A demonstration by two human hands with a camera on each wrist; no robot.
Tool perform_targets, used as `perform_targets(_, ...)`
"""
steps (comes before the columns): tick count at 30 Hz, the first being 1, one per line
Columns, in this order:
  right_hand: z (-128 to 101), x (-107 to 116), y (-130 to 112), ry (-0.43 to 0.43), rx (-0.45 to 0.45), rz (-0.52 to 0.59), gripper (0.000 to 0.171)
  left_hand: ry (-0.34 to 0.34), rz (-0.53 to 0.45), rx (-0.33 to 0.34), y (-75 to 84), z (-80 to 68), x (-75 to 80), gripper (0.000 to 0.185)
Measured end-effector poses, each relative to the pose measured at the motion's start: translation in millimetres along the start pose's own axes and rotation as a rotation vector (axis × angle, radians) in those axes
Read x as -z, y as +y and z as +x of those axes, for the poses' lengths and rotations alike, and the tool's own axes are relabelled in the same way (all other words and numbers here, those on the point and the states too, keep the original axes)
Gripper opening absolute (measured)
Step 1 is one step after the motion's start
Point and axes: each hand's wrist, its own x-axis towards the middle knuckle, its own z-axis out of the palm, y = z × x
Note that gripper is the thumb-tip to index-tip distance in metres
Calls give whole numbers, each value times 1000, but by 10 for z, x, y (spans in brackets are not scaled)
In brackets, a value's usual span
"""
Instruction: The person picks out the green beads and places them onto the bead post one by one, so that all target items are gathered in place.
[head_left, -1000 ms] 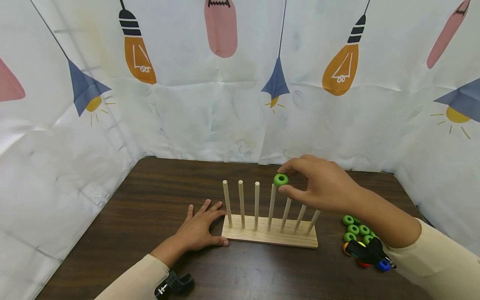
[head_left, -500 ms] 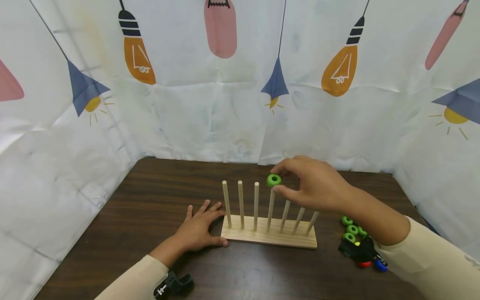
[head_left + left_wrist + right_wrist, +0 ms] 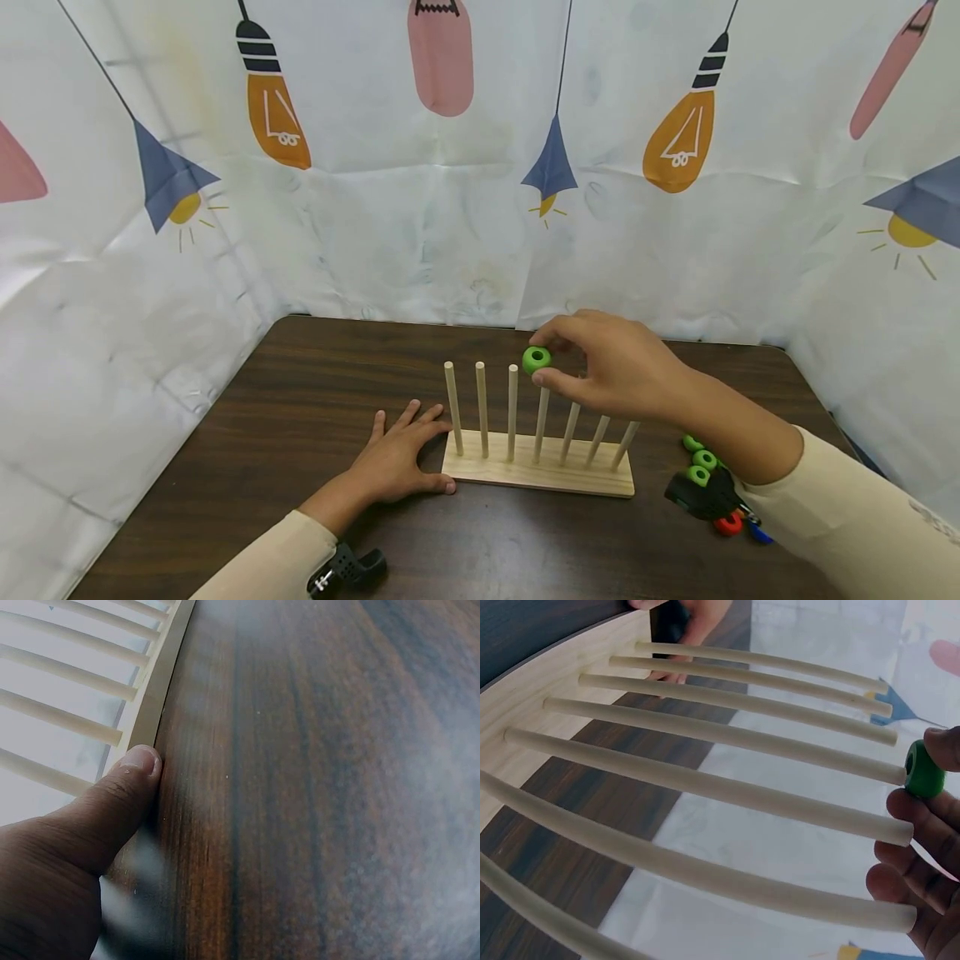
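Note:
A green ring bead (image 3: 533, 368) is pinched between the thumb and fingertips of my right hand (image 3: 626, 371). It sits right at the top end of the middle peg (image 3: 542, 417) of a wooden peg stand (image 3: 540, 476). In the right wrist view the green ring bead (image 3: 930, 774) overlaps that peg's tip, its hole facing the peg. My left hand (image 3: 397, 458) rests at the stand's left end with fingers spread straight. In the left wrist view its thumb (image 3: 124, 780) lies against the long edge of the stand's base (image 3: 154, 697).
Several upright bare pegs (image 3: 513, 408) line the stand. On the table to the right lie more green rings (image 3: 698, 476), a red ring (image 3: 727, 524) and a blue one (image 3: 761, 534), partly covered by the right wrist's black strap (image 3: 697, 497). A printed white sheet (image 3: 360, 242) hangs behind the brown table (image 3: 300, 400).
My right hand has moved left with the green ring bead, bringing it over to the middle peg's top. The left hand and the stand have stayed put.

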Motion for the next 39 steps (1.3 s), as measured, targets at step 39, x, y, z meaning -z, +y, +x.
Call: perform_targets(39,299,-119,-236,-77,8,60,28,1,-17,7,-16,9,-6,86)
